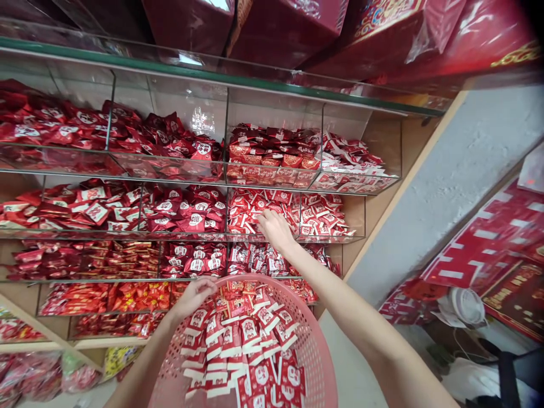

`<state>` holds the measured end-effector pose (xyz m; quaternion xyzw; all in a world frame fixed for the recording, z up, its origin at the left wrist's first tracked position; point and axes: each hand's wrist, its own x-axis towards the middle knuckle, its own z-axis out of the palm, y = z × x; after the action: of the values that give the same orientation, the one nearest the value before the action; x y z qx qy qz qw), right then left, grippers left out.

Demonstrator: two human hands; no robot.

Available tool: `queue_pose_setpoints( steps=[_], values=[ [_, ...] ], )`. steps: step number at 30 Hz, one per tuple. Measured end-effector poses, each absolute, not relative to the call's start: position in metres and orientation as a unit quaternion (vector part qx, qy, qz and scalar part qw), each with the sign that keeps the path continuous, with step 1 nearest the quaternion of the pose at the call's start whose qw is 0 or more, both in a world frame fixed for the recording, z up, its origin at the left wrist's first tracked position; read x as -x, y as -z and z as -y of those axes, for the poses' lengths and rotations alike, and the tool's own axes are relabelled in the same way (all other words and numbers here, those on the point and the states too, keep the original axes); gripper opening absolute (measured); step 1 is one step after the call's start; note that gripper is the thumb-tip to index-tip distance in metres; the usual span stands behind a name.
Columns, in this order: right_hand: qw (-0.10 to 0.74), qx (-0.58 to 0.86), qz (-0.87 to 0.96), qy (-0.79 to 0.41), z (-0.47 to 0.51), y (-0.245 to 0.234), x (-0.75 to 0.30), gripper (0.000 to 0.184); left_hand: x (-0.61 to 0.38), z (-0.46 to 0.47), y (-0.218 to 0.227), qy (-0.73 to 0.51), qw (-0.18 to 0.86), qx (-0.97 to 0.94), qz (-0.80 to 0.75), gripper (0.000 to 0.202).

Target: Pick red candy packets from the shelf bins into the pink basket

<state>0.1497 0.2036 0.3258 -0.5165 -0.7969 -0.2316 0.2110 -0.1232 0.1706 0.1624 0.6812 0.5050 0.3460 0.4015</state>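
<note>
A pink perforated plastic basket (pixel 314 351) sits low in the middle, heaped with red-and-white candy packets (pixel 246 345). My left hand (pixel 193 297) grips the basket's far rim, fingers curled over it. My right hand (pixel 274 226) reaches up into a clear acrylic bin (pixel 263 211) on the second shelf row, fingers down among the same red-and-white packets; whether it holds one is hidden.
Tiered clear bins (pixel 127 170) of red wrapped sweets fill the shelf from left to centre. Large red gift boxes (pixel 289 28) rest on the glass top. A grey wall (pixel 459 187) runs on the right, with red packaging (pixel 488 255) and a small white fan (pixel 465 306) below.
</note>
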Motion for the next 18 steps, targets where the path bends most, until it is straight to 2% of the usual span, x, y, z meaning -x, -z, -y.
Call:
queue_pose_setpoints(
  steps=[3, 7, 10, 13, 16, 18],
  values=[
    [0.267, 0.515, 0.779, 0.239, -0.207, -0.322, -0.156, 0.023, 0.124, -0.171, -0.16, -0.345, 0.404, -0.684, -0.5, 0.021],
    [0.503, 0.467, 0.709, 0.163, -0.182, -0.321, -0.163, 0.026, 0.127, -0.173, -0.155, -0.345, 0.402, -0.691, -0.493, 0.021],
    [0.651, 0.431, 0.626, 0.002, -0.146, -0.307, -0.151, 0.023, 0.127, -0.174, -0.154, -0.345, 0.401, -0.693, -0.489, 0.023],
    [0.669, 0.446, 0.539, -0.249, -0.12, -0.271, -0.126, 0.023, 0.126, -0.173, -0.158, -0.342, 0.4, -0.693, -0.493, 0.023],
    [0.605, 0.448, 0.399, -0.524, -0.115, -0.224, -0.098, 0.02, 0.125, -0.171, -0.164, -0.338, 0.403, -0.686, -0.503, 0.025],
    [0.564, 0.457, 0.293, -0.623, -0.119, -0.199, -0.084, 0.018, 0.125, -0.17, -0.167, -0.338, 0.413, -0.677, -0.506, 0.029]
  ],
)
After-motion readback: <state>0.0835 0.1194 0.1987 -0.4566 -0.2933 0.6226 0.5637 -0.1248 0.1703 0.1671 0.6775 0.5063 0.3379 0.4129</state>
